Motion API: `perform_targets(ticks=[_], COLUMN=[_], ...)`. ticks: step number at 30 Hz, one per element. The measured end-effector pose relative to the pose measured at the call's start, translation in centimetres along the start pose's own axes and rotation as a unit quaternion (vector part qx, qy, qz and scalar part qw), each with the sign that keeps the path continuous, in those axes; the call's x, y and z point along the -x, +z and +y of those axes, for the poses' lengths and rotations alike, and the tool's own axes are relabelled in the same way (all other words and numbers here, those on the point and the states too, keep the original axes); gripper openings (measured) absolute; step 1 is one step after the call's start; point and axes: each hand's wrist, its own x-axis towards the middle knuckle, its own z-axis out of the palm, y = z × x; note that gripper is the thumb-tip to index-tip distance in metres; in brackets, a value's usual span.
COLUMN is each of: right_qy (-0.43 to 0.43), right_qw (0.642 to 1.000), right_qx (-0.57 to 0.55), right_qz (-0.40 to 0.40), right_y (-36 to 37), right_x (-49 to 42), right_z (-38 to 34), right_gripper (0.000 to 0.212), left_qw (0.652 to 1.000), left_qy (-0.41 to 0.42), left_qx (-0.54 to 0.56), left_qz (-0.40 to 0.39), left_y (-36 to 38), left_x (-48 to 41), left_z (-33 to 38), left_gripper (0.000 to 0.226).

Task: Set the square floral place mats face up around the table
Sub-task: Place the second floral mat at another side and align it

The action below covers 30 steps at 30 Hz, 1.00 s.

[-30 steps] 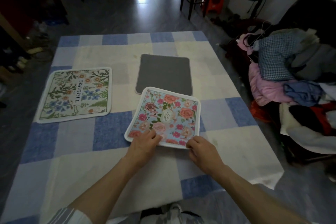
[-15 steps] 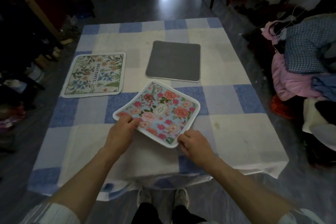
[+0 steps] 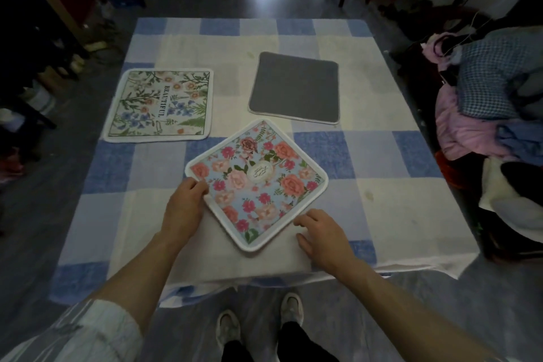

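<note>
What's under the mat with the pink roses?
The rose mat lies on the checked tablecloth, which shows all round it. The left hand pinches one corner. The cloth directly beneath and the mat's underside are covered.

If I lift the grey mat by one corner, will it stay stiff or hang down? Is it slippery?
The grey mat lies thin and flat on the checked tablecloth, showing a cloth-like backing with a stitched edge, so it would probably droop rather than stay stiff. It looks light. The matte grey side may grip, not slide, though the texture is unclear.
</note>
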Motion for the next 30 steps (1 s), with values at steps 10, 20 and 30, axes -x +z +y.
perform_targets(ticks=[10, 20, 30], right_qy=[0.002, -0.043, -0.142], right_qw=[1.0, 0.996, 0.986], right_qx=[0.001, 0.015, 0.049], right_qz=[-0.016, -0.074, -0.07], right_y=[-1.0, -1.9, -0.7], right_x=[-1.7, -5.6, -8.2], right_z=[2.2, 5.3, 6.1], right_gripper=[0.022, 0.032, 0.024], left_qw=[0.999, 0.992, 0.973], left_qy=[-0.032, -0.004, 0.098], left_qx=[0.027, -0.08, -0.185], left_qz=[-0.027, -0.1, -0.092], left_y=[4.2, 7.8, 6.4], left_x=[1.8, 4.2, 4.5], left_z=[5.2, 10.6, 12.4], left_gripper=[0.014, 0.039, 0.022])
